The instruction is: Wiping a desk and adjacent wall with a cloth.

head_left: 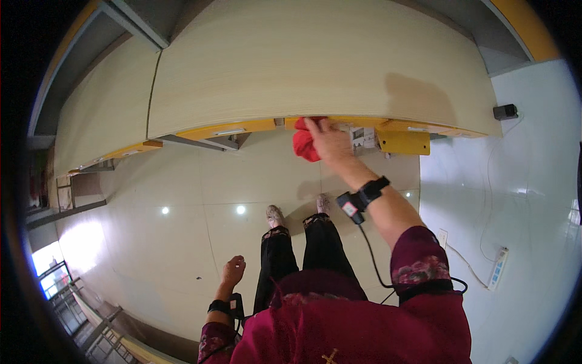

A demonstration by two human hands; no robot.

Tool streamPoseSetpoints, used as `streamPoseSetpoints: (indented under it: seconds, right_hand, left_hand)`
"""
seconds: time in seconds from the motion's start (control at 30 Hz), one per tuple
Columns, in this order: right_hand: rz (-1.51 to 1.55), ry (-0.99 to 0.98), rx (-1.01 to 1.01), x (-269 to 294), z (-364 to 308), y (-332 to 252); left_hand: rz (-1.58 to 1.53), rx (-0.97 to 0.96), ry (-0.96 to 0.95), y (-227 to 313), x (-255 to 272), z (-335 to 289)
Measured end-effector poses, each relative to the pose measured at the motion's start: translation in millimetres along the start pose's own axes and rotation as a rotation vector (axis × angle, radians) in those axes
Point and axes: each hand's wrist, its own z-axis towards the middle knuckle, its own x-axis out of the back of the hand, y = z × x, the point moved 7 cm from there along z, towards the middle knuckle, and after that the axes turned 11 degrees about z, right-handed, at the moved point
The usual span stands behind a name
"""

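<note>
My right hand (332, 142) reaches forward to the near edge of a long, pale wood-look desk (279, 67). It presses a crumpled red cloth (305, 144) against the yellow drawer front below that edge. The cloth hangs partly below the hand, and the fingertips lie over its top. Just right of this hand a yellow panel (405, 143) sticks out from under the desk, with a pale printed item (364, 138) beside it. My left hand (234, 268) hangs low at my side, its fingers curled in and nothing seen in them.
A small black box (505, 112) with a thin cable is by the right wall. Lower down, a white power strip (498, 269) lies with its cord. Grey shelf frames (136, 24) rise at the desk's back. Another desk section continues left past a seam.
</note>
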Motion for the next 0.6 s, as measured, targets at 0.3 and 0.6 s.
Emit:
streamPoseSetpoints:
  seconds: [0.3,0.6]
  right_hand:
    - [-0.020,0.141,-0.332,31.9,-70.3,138.4]
    - [0.162,0.197,-0.297,-21.5,-10.0,38.1]
  left_hand:
    - [-0.006,-0.017,0.085,2.8,14.1,1.3]
    - [-0.090,0.099,0.037,-46.7,-8.2,-18.6]
